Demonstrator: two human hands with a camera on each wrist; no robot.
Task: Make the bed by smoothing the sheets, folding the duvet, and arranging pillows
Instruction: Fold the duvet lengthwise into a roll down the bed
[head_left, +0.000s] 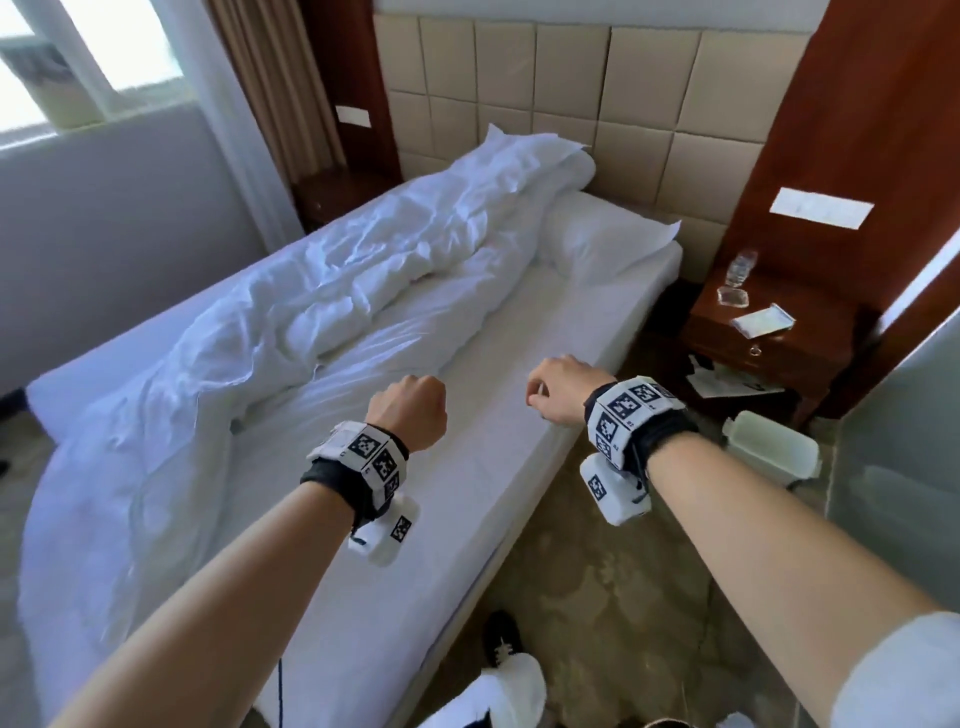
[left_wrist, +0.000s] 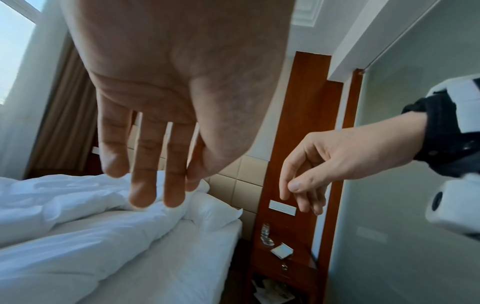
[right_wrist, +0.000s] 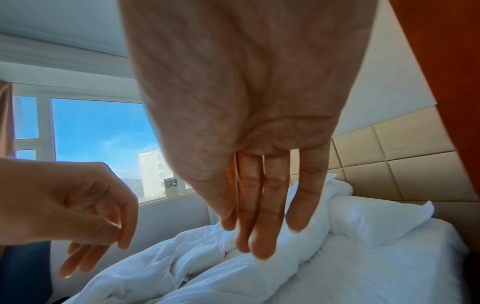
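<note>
White bedding, unmade: one duvet (head_left: 322, 291) lay bunched ahead of the fingers; one pillow (head_left: 602, 239) beyond the right fingertips; one sheet (head_left: 467, 415) directly beneath both. Left hand (head_left: 410, 410) and right hand (head_left: 561, 389) hung above it, fingers loose, holding nothing. Step judged: none begun; next, gripping the duvet's edge.

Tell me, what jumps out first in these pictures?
The crumpled white duvet heaped along the far side of the bed, running up to the padded headboard. A pillow lies at the head on the bare sheet. Above the sheet hover the left hand and right hand, empty, wearing patterned wrist bands.
</note>
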